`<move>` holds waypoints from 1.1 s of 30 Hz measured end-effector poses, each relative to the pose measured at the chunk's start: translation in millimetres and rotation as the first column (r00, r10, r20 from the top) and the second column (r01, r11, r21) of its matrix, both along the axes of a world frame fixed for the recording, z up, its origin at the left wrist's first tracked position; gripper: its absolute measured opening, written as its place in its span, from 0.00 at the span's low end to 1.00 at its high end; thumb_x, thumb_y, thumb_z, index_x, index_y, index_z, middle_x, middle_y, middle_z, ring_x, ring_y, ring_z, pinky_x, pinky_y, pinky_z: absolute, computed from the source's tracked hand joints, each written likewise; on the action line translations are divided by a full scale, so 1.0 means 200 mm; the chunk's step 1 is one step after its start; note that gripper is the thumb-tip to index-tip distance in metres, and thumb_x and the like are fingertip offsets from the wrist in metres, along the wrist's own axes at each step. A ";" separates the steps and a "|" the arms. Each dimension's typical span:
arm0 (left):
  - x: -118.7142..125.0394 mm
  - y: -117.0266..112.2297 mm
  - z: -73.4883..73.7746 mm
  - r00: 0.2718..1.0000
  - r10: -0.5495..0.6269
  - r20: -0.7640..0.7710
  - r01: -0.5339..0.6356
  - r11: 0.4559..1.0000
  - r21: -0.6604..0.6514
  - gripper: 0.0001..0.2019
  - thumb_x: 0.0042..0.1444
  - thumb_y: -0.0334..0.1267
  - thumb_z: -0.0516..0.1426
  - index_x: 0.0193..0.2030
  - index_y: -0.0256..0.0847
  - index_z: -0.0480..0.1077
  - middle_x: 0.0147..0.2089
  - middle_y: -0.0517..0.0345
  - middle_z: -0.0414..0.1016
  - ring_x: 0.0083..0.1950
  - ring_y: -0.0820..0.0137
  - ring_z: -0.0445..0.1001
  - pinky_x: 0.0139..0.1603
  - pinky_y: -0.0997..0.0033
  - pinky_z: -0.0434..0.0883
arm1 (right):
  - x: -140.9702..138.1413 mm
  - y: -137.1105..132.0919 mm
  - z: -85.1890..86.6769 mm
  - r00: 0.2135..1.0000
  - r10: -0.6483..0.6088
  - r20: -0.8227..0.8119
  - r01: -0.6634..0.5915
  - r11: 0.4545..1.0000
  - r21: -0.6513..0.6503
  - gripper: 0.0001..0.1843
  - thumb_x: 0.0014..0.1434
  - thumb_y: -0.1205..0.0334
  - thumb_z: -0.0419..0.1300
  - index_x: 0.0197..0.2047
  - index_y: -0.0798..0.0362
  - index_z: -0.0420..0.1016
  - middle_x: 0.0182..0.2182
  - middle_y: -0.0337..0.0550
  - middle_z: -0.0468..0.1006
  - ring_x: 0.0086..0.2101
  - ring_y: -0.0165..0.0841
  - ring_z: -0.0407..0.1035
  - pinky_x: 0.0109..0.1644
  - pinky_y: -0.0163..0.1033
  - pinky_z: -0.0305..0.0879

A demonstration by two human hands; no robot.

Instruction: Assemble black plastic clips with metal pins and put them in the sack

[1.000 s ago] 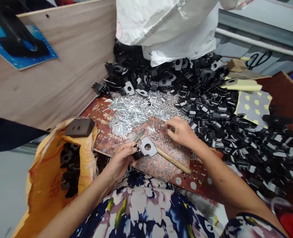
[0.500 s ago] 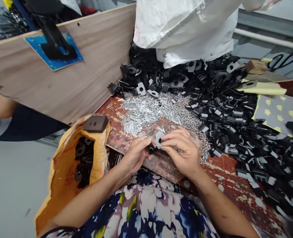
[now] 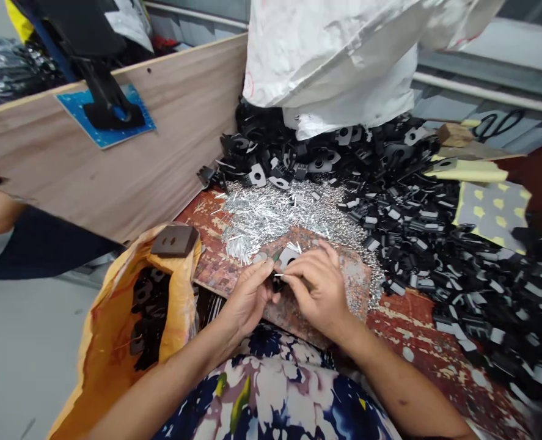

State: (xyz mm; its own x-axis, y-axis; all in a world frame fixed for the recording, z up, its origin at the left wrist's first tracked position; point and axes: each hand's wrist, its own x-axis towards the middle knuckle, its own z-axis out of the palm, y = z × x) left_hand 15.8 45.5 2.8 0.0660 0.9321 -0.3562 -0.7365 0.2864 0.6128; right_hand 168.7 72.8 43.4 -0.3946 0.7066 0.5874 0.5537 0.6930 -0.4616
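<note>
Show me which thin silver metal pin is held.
The thin silver metal pin pinched by the right hand; the other pins lie loose, mostly heaped together.

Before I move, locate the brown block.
In the head view, the brown block sits left of the left hand, at the top edge of the yellow bag.

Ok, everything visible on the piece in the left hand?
The piece shows a flat light-grey face with a dark round opening, partly covered by the right hand, and a black portion at the left hand's fingertips. Material: perhaps plastic. It's pinched over the mottled slab; exact tilt unclear. The right hand's thin silvery pin is at the black portion; whether it's inserted, can't tell.
</note>
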 end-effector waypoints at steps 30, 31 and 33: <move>0.02 0.02 -0.04 0.998 -0.029 0.048 0.032 0.997 -0.073 0.16 0.52 0.47 0.72 0.37 0.38 0.76 0.32 0.62 0.72 0.28 0.77 0.69 0.20 0.81 0.70 | 0.02 0.01 -0.04 0.998 -0.032 0.054 0.033 0.999 -0.015 0.08 0.67 0.64 0.61 0.34 0.46 0.76 0.30 0.31 0.81 0.38 0.34 0.73 0.71 0.59 0.48; 0.01 0.02 -0.04 0.998 -0.033 0.048 0.036 0.997 -0.067 0.15 0.53 0.47 0.71 0.37 0.38 0.76 0.33 0.61 0.72 0.28 0.76 0.69 0.20 0.81 0.71 | 0.02 0.00 -0.03 0.996 -0.036 0.086 0.034 0.999 0.021 0.07 0.67 0.65 0.60 0.35 0.46 0.76 0.31 0.32 0.81 0.38 0.34 0.73 0.71 0.59 0.47; 0.01 0.01 -0.04 0.998 -0.039 0.052 0.042 0.998 -0.053 0.15 0.54 0.46 0.71 0.38 0.38 0.76 0.34 0.61 0.73 0.29 0.76 0.70 0.21 0.81 0.72 | 0.02 -0.01 -0.02 0.991 -0.041 0.127 0.032 0.997 0.077 0.07 0.67 0.65 0.60 0.36 0.45 0.76 0.31 0.32 0.81 0.38 0.34 0.73 0.72 0.60 0.45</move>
State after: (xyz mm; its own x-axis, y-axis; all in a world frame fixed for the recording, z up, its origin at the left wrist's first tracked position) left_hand 18.8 48.2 -5.4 0.1225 0.9078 -0.4010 -0.7535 0.3481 0.5578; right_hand 171.8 71.5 39.6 -0.4448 0.6779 0.5854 0.6304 0.7012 -0.3330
